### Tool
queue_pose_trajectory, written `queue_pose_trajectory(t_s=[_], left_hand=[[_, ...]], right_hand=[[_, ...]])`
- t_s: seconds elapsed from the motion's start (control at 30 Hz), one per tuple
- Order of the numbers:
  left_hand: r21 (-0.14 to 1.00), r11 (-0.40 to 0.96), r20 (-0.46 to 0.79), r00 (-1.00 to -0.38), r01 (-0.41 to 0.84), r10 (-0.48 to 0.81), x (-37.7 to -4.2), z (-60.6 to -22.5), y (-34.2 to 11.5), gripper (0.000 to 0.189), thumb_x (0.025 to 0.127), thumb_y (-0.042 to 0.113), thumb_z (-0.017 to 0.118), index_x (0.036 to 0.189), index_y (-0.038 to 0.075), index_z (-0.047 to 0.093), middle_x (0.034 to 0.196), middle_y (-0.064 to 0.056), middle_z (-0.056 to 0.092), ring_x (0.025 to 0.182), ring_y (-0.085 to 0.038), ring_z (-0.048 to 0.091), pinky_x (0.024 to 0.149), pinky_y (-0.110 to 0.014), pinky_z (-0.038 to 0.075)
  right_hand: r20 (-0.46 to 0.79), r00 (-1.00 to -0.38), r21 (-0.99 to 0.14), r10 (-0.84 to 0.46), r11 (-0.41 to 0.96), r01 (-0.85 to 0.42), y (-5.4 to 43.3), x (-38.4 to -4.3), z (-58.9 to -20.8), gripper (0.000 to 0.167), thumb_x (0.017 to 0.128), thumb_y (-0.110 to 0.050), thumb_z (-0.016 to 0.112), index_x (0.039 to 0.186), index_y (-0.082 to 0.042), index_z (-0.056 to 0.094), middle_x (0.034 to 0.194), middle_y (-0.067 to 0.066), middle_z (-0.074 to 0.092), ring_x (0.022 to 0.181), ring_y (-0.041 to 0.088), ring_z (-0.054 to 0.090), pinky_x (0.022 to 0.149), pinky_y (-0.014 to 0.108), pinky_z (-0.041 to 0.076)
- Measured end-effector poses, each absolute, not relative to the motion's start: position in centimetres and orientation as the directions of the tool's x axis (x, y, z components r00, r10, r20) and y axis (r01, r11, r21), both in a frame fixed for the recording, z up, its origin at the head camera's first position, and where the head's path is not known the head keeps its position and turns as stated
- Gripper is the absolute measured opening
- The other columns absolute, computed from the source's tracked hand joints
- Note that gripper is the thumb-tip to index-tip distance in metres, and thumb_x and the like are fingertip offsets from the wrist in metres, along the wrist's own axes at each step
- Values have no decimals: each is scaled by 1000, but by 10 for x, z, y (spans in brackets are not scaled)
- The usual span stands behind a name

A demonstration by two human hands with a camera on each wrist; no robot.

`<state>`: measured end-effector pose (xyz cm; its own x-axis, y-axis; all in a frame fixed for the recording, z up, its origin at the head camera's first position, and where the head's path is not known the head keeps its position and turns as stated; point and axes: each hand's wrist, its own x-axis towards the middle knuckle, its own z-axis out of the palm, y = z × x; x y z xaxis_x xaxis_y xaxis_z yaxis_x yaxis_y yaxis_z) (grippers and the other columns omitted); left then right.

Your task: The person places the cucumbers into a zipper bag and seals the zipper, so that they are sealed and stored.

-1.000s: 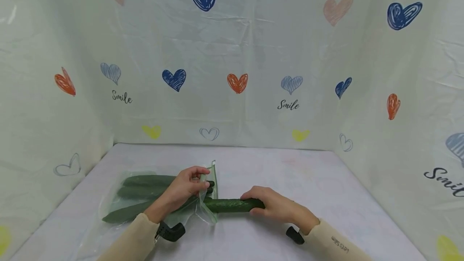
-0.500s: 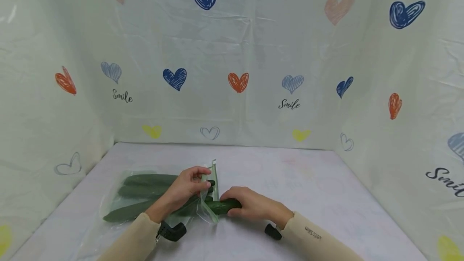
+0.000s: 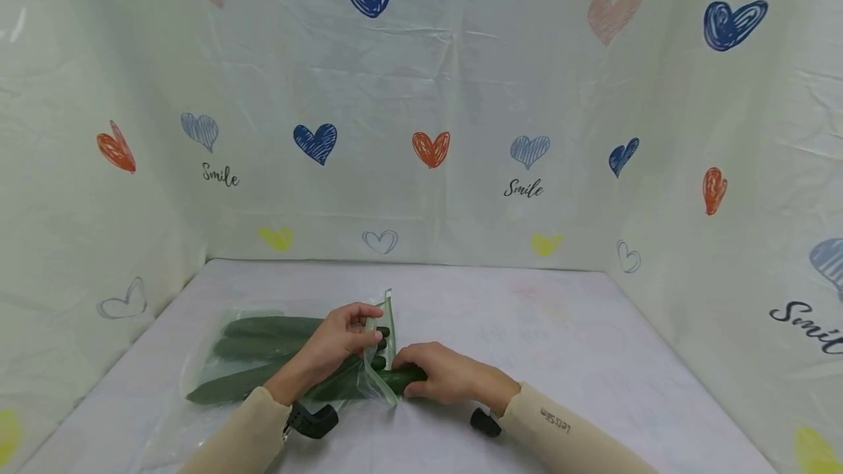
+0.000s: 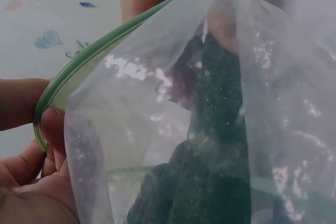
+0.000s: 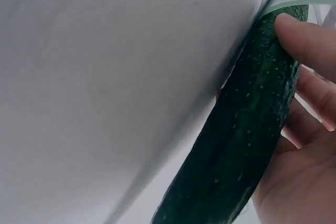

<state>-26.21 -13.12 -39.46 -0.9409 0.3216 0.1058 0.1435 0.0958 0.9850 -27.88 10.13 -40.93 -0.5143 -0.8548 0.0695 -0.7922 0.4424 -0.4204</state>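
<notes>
A clear zip bag (image 3: 390, 313) with a green-edged mouth lies on the table, its opening facing right. Several cucumbers (image 3: 270, 327) lie side by side inside it. My left hand (image 3: 336, 336) pinches the upper edge of the mouth and holds it raised; the left wrist view shows thumb and fingers on the green rim (image 4: 79, 65). My right hand (image 3: 451, 374) grips the outer end of another cucumber (image 3: 402, 379), most of which is inside the bag. Through the plastic, the left wrist view shows this cucumber (image 4: 218, 124) dark and bumpy. The right fingers are at the bag's mouth.
A white table (image 3: 560, 335) carries the bag, with its surface stretching to the right and behind. A white curtain (image 3: 474, 93) printed with hearts and the word Smile stands around the back and sides. Each wrist wears a black camera (image 3: 486, 423).
My right hand has moved left, pushing the cucumber from mostly outside the mouth to mostly inside the bag. The left hand has stayed in place on the rim.
</notes>
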Motion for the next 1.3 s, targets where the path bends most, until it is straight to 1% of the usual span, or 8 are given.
queue_pose_trajectory(t_s=[0.1,0.23,0.4,0.5,0.63,0.77,1.0,1.3], left_hand=[[985,99,103,-942,141,319,-261,-394,-131,40,90,3,63,126,-9,49,90,-9,43,62,-12,41,58,-29,44],[985,94,104,-939,142,327,-261,-394,-132,41,91,3,63,127,-10,48,90,-9,43,62,-13,40,59,-29,44],[987,84,98,-937,134,336,-260,-394,-133,41,91,3,62,128,-10,47,89,-9,42,62,-13,39,59,-30,43],[987,83,101,-936,137,337,-261,-395,-133,42,91,3,62,128,-10,47,89,-9,42,62,-13,39,59,-30,43],[986,88,103,-937,140,334,-262,-396,-133,41,91,3,63,127,-10,48,88,-9,43,61,-12,40,59,-29,44],[986,92,103,-938,141,331,-263,-397,-132,42,90,4,64,126,-10,48,88,-9,43,61,-12,40,59,-29,44],[987,78,104,-938,137,332,-264,-398,-132,43,90,5,65,126,-10,48,87,-9,42,61,-12,39,59,-28,43],[988,72,107,-935,139,337,-262,-395,-132,41,90,4,64,125,-10,48,87,-9,42,62,-12,40,59,-29,44]], right_hand=[[48,-535,-407,-844,473,-782,108,-280,-410,32,87,-21,72,117,-16,62,110,-12,60,97,-2,52,86,21,44],[20,-582,-403,-813,526,-749,126,-283,-410,36,86,-25,73,119,-17,62,111,-13,59,100,1,53,90,25,44],[4,-641,-413,-768,583,-700,157,-285,-409,41,84,-26,74,121,-14,61,114,-9,60,103,5,54,92,30,44],[0,-669,-428,-743,604,-672,174,-287,-409,41,83,-25,75,121,-13,61,113,-8,61,102,6,55,90,32,45],[5,-693,-448,-721,618,-646,190,-290,-411,39,83,-21,75,119,-13,63,108,-9,61,96,6,55,84,31,46],[20,-696,-468,-717,609,-641,197,-291,-413,33,84,-17,75,115,-14,64,105,-11,61,91,5,55,79,28,47],[36,-674,-509,-738,566,-648,199,-292,-414,23,88,-15,70,111,-17,66,103,-10,62,84,2,54,72,24,48],[53,-648,-518,-760,534,-668,187,-288,-412,21,88,-15,70,108,-18,67,103,-11,63,87,1,56,75,23,48]])
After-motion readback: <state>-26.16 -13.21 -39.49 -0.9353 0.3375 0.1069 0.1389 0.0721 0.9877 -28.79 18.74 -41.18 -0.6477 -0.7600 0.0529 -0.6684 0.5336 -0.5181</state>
